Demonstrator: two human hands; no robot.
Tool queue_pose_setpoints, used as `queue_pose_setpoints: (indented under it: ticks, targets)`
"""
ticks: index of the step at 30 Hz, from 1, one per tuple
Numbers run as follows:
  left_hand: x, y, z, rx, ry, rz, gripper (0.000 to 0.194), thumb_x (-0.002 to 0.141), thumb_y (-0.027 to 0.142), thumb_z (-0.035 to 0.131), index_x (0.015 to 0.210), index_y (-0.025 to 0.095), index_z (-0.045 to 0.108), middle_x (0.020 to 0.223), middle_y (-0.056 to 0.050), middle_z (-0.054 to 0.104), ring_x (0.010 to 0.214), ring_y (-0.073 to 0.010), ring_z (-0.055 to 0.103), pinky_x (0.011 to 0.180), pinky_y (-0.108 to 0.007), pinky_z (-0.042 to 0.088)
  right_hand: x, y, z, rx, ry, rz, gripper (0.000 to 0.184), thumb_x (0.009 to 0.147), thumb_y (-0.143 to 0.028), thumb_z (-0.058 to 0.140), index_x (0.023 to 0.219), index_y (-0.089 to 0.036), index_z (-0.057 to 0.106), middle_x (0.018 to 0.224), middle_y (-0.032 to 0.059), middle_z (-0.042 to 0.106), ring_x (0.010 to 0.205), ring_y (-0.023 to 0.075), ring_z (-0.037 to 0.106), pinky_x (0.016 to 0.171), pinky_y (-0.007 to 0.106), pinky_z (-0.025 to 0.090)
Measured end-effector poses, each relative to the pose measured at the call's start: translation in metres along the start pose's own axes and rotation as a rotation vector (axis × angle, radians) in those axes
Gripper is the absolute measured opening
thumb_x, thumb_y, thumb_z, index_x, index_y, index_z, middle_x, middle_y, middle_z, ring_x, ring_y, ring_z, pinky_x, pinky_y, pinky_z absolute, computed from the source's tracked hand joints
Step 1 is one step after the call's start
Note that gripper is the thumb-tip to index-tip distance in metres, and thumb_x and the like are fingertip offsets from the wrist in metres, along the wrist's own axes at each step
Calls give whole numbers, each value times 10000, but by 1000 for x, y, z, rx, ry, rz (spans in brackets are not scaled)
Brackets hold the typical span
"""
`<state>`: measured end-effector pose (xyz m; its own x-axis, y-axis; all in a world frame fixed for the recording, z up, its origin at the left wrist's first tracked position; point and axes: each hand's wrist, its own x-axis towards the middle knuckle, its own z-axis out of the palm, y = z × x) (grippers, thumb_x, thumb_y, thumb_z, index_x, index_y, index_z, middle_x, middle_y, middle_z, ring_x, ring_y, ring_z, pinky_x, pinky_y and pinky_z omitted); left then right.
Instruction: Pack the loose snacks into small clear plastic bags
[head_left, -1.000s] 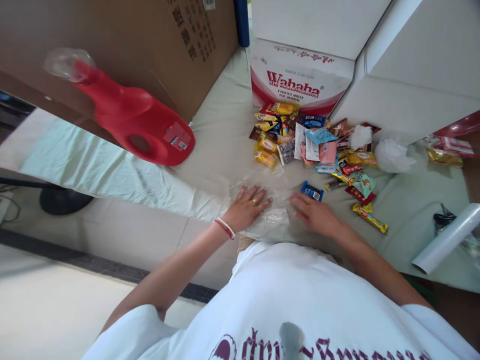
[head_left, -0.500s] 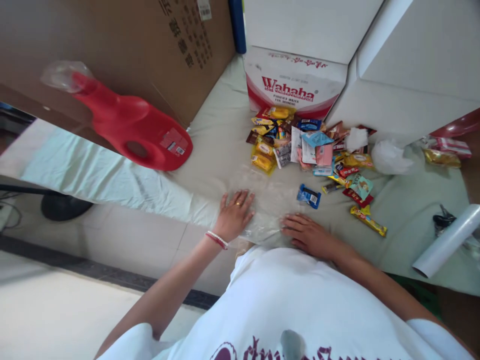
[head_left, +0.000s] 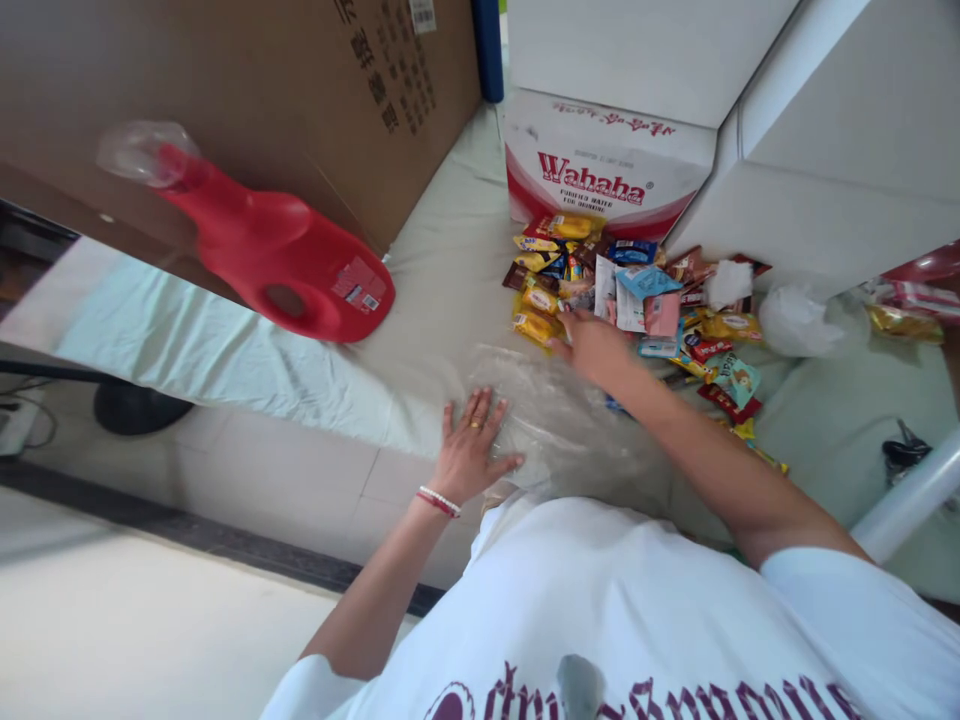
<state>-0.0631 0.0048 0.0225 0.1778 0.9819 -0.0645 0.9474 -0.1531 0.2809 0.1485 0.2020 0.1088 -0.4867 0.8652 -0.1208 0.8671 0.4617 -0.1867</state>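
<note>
My left hand (head_left: 469,445) lies flat with spread fingers on a clear plastic bag (head_left: 562,395) at the table's front edge. A ring and a beaded bracelet are on it. Over the bag, my right hand (head_left: 600,350) reaches to the near left side of a heap of wrapped snacks (head_left: 630,285). Its thumb stands apart from its fingers, whose tips are at the heap beside yellow-wrapped snacks (head_left: 536,322); I see nothing held. A blue-wrapped snack (head_left: 615,404) is mostly covered by the right forearm.
A red jug (head_left: 292,255) leans against a large brown carton (head_left: 262,100) at the left. Behind the heap stands a white and red Wahaha box (head_left: 600,175). To the right are a crumpled white plastic bag (head_left: 799,320), a plastic roll (head_left: 911,490) and a dark object (head_left: 904,452).
My right hand has lifted from the table edge and moved forward to the snack heap. The clear bag looks lifted and more wrinkled. My left hand stays flat, its thumb spread wider.
</note>
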Motion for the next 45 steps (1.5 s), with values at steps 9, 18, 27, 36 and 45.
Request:
queue_pose_setpoints:
  ticks: [9, 18, 27, 36, 45]
  targets:
    - [-42, -22, 5, -56, 91, -21, 1142, 759, 741, 711, 1644, 194, 242, 1701, -248, 187, 1592, -413, 168, 1246, -690, 36, -3, -14, -14, -30, 37, -92, 432, 987, -381, 606, 1364, -171, 579, 1265, 164, 640, 1079, 316, 655, 829, 391, 547]
    - [-68, -31, 7, -29, 8, 438, 609, 943, 129, 556, 1496, 381, 508, 1616, -77, 460, 1544, -254, 361, 1299, -590, 151, -110, -30, 42, 114, -206, -366, 523, 956, -315, 655, 1444, -174, 528, 1414, 188, 560, 1258, 320, 581, 1005, 453, 537]
    - [-52, -33, -6, -405, 68, 305, 260, 989, 234, 493, 1065, 249, 741, 1206, -91, 768, 1238, -210, 677, 1213, -494, 406, -202, 47, 68, 371, -138, -458, 197, 1001, -297, 572, 1114, -255, 728, 1310, 128, 662, 1205, 276, 612, 1025, 510, 528]
    - [14, -32, -40, -331, 11, -267, 354, 966, 445, 477, 744, 218, 635, 773, -65, 654, 892, -239, 631, 882, -379, 531, -128, 55, 43, 685, -263, 24, 348, 1040, -445, 403, 956, -194, 630, 712, 13, 648, 598, 157, 607, 585, 272, 516]
    - [27, -25, -21, -308, 287, -472, 782, 863, 504, 659, 1505, 144, 396, 1316, -192, 624, 1121, -302, 630, 1026, -477, 494, -39, -4, 16, -5, -90, -172, 260, 983, -278, 591, 1223, -200, 653, 1205, 144, 691, 1196, 291, 593, 952, 384, 510]
